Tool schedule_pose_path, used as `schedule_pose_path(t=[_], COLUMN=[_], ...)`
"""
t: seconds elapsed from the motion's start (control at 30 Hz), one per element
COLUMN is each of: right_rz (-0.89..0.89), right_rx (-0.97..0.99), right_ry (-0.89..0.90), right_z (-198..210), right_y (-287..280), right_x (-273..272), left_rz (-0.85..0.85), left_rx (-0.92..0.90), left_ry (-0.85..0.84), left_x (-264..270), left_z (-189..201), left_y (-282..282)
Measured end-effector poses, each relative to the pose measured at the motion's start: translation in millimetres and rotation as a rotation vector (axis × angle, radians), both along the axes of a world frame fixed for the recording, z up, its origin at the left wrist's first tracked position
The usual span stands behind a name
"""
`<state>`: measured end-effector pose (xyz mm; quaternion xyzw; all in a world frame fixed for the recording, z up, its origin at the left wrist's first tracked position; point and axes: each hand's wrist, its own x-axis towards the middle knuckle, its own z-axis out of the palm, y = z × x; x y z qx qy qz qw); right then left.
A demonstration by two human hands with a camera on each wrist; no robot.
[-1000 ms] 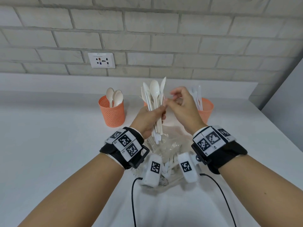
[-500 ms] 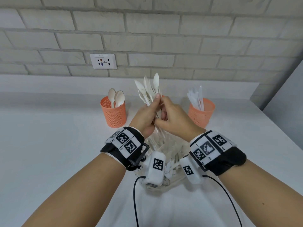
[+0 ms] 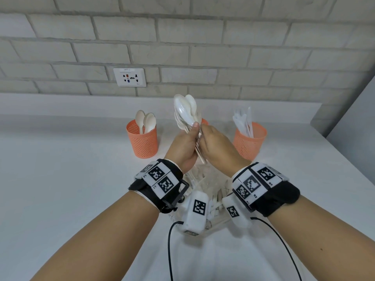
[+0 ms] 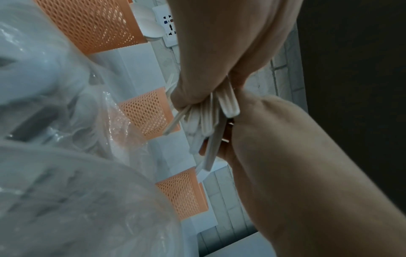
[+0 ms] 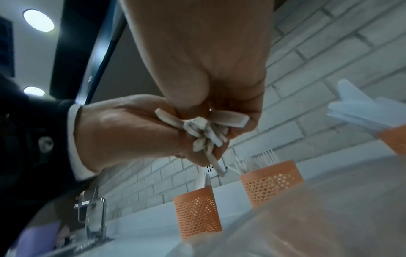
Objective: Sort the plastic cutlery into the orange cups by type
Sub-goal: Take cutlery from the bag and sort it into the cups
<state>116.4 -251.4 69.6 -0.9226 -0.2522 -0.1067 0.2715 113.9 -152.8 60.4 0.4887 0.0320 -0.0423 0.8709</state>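
My left hand (image 3: 192,131) grips a bundle of white plastic cutlery (image 3: 185,112) upright above the table, spoon heads on top. My right hand (image 3: 203,136) pinches the handles beside the left thumb; the handle ends (image 5: 204,129) stick out below both hands. Three orange mesh cups stand behind. The left cup (image 3: 142,141) holds two spoons. The middle cup (image 5: 270,181), which holds forks, is almost hidden behind my hands in the head view. Knives stand in the right cup (image 3: 250,141).
A clear plastic bag (image 3: 211,185) with more white cutlery lies on the white table (image 3: 60,179) under my wrists. A wall socket (image 3: 129,77) sits in the brick wall behind a raised ledge. A grey panel (image 3: 357,126) borders the table's right side.
My right hand has come down from the heads of the bundle to its handles. The bundle has tipped a little to the left, and both hands have drawn closer together.
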Motion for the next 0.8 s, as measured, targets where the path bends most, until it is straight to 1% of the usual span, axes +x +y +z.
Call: schedule_pose_path(t=[0.1,0.2,0.33,0.4,0.57,0.7,0.8], right_rz=[0.063,0.055,0.070,0.091,0.093,0.054,0.009], right_rx=[0.122,0.204,0.192,0.195,0.153,0.224,0.308], right_ry=[-0.009,0.016,-0.035,-0.032,0.017,0.117,0.198], right_z=[-1,0,8,10,16,16,17], right_y=[-1,-2,-6,-7,-4,-5,-12], right_x=[0,-1,1,0,-5,-2,3], left_rz=[0.012,-0.002,-0.022,-0.015,0.001,-0.029,-0.050], left_rx=[-0.023,-0.022,-0.013,-0.002,0.002,0.035,0.014], left_ry=[-0.015,-0.022,-0.026,-0.015,0.019,0.010,-0.021], left_x=[0,-2,-4,-4,-4,-3,-3], left_z=[0,3,5,6,6,4,3], left_y=[3,6,7,6,2,3,3])
